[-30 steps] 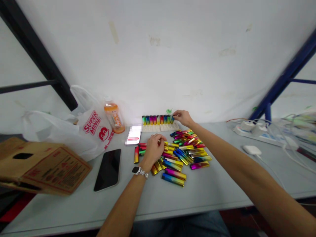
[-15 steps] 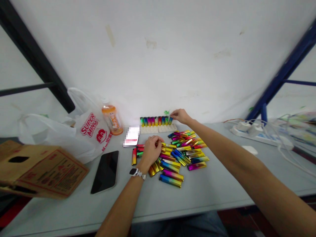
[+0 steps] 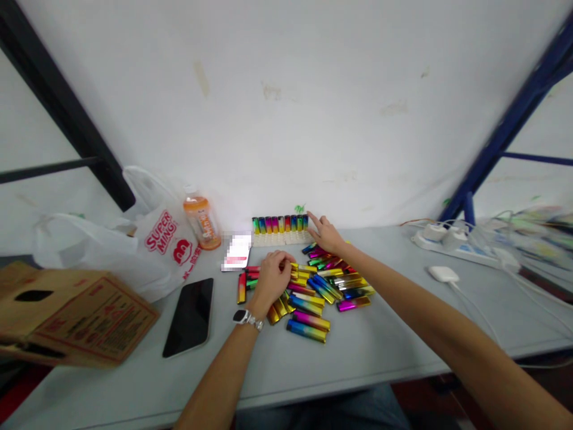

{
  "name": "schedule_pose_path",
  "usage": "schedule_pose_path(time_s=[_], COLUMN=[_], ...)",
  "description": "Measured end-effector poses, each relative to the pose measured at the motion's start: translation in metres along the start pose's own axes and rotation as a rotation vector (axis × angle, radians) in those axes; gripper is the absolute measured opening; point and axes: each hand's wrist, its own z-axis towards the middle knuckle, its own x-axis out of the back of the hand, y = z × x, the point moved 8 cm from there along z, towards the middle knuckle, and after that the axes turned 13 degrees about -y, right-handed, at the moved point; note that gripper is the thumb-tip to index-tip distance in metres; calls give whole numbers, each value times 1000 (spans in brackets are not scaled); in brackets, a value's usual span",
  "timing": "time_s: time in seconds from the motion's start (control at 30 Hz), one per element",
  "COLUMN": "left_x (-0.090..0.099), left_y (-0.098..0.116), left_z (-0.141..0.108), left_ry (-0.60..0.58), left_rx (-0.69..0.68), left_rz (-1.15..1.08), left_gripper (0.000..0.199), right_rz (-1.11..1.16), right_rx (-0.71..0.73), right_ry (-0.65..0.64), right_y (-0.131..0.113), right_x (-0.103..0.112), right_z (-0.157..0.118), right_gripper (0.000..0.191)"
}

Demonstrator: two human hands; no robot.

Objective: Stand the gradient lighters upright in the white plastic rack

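Observation:
Shiny multicoloured lighters (image 3: 280,225) stand upright in a row on a white holed tray (image 3: 268,240) by the wall. At the row's right end is my right hand (image 3: 329,236), its fingers stretched apart, the index finger close to or touching the last lighter; I cannot tell which. Below the tray lies a loose pile of lighters (image 3: 308,303), mostly gold with blue, pink or green ends. My left hand (image 3: 274,276) rests over the pile's left part, fingers curled in towards the thumb. What it holds, if anything, is hidden.
Left of the pile lie a dark phone (image 3: 190,316) and a lit, blurred-out phone (image 3: 237,251). An orange drink bottle (image 3: 203,224), a white plastic bag (image 3: 154,251) and a cardboard box (image 3: 85,316) stand farther left. At right are a power strip (image 3: 465,251) and a white charger (image 3: 443,274).
My right hand has let go of the end lighter, which now stands upright in the row. It has drawn slightly down and right, fingers spreading. My left hand keeps its curled pose.

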Motion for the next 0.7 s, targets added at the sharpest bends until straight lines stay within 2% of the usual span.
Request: schedule_pose_path(time_s=[0.07,0.17,0.3,0.4,0.5,0.6,0.7], left_x=[0,0,-1,-1,-1,0,2], left_y=[0,1,2,2,2,2,1], left_z=[0,0,1,1,0,0,0], left_ry=[3,0,-11,-2,2,12,33], left_rx=[2,4,27,50,50,42,54], left_rz=[9,13,16,34,52,60,65], left_gripper=[20,20,21,21,20,20,20], right_rz=[65,52,-45,-38,20,220,524], right_rx=[7,31,36,5,34,76,32], right_ry=[-18,-112,-256,-293,-215,3,206], right_y=[2,2,2,5,1,-8,-13], right_x=[6,12,10,7,9,19,23], right_z=[-9,-24,-44,-48,-46,-43,-45], right_gripper=[44,36,32,30,27,25,30])
